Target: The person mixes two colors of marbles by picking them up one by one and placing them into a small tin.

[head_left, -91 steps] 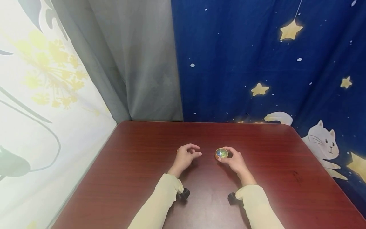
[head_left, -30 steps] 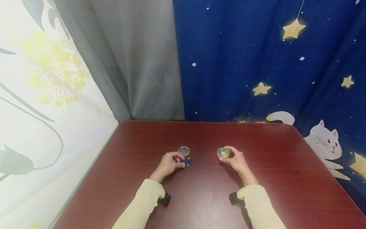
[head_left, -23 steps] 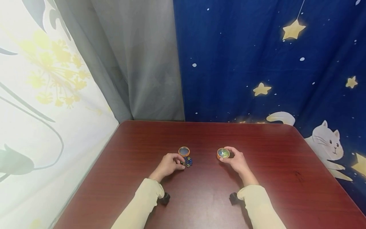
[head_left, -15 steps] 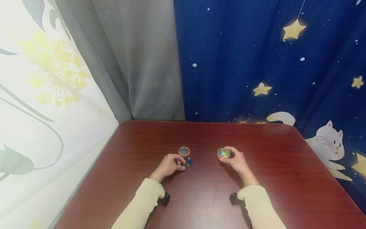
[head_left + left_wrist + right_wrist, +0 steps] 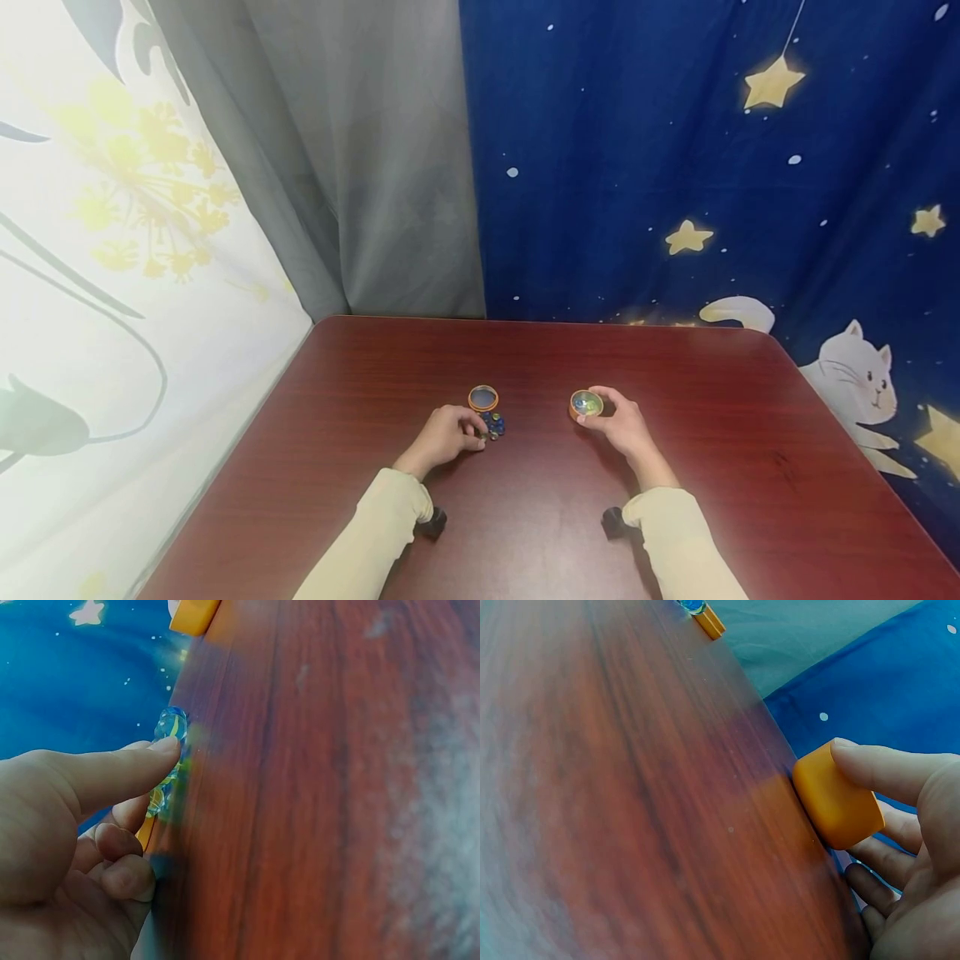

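Note:
My left hand (image 5: 442, 435) is at the near left edge of a small cluster of glass marbles (image 5: 497, 423), blue and yellow-green. Its thumb and forefinger pinch a marble there; in the left wrist view the thumb partly covers the marbles (image 5: 171, 720). Just behind the cluster lies a shallow round orange lid (image 5: 483, 409), its dark inside facing up. My right hand (image 5: 624, 425) grips a small orange tub (image 5: 576, 412) by its side, thumb in front and fingers behind. Blue and green colour shows inside it. The right wrist view has the tub's smooth wall (image 5: 836, 799) resting on the table.
The reddish-brown wooden table (image 5: 540, 358) extends around both hands, glossy near the front. Grey (image 5: 405, 167) and starry blue curtains (image 5: 600, 167) hang behind its far edge. A white patterned curtain (image 5: 150, 350) borders the left side. Each wrist carries a black camera.
Since three seconds ago my left hand has moved left and nearer, uncovering the lid and marbles. Over the last second it has barely shifted. The right hand keeps holding the tub in place.

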`<state>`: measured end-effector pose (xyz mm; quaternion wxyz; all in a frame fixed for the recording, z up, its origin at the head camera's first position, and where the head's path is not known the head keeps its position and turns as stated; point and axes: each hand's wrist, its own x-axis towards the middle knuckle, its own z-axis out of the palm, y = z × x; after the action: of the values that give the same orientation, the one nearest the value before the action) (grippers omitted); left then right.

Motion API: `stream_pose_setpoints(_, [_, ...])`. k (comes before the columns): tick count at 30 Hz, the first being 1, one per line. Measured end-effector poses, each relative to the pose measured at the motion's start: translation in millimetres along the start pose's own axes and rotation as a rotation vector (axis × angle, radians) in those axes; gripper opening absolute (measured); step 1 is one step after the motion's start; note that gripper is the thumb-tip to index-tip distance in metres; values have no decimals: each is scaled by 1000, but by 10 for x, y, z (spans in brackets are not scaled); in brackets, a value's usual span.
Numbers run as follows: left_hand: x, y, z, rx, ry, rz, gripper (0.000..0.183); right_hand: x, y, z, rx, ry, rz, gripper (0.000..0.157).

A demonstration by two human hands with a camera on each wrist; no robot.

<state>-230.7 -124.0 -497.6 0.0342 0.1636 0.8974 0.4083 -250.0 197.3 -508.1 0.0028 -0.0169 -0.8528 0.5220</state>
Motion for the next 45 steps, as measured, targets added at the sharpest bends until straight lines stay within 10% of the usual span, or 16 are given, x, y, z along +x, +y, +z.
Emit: stream_pose_setpoints(45, [16,29,16,-88,80,-3,17,5,19,5,2,1,-2,61])
